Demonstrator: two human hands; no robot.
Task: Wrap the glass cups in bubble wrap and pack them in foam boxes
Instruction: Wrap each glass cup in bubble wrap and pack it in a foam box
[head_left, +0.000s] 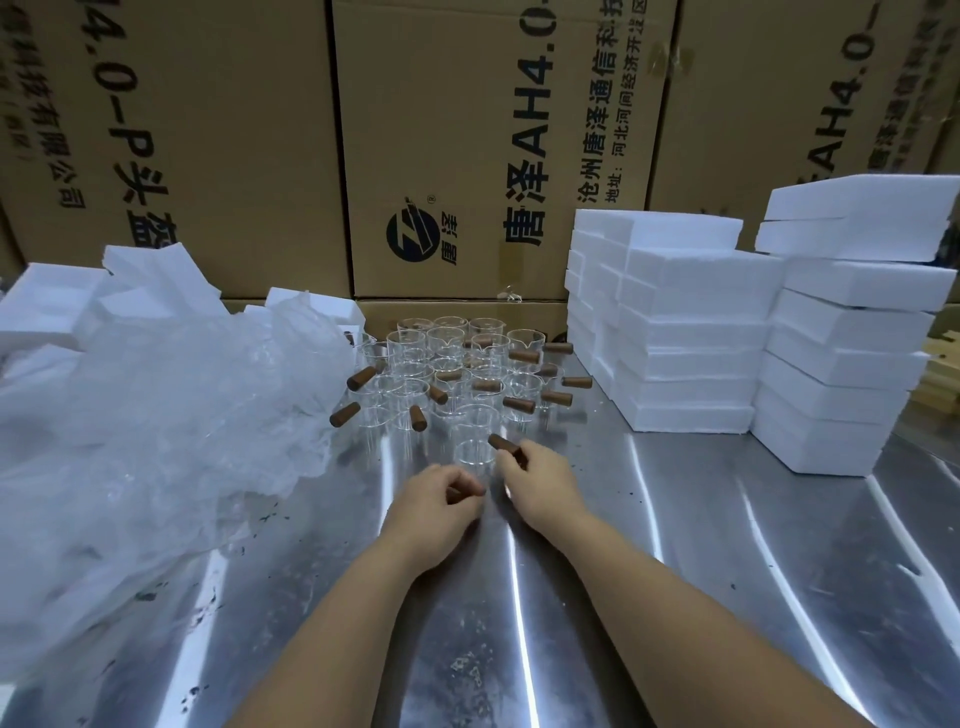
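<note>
Just in front of the cluster of glass cups (457, 374), the right hand (540, 478) pinches the nearest cup's brown handle (501, 444), the left hand (439, 496) curls round what may be a second handle (456, 493), while bubble wrap (156, 415) left and foam boxes (685, 332) right of the cluster wait, so wrapping looks barely begun.

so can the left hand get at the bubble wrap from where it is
Probably yes: the bubble wrap lies just left of the left hand, bare table between, though its fingers pinch a brown handle.
</note>
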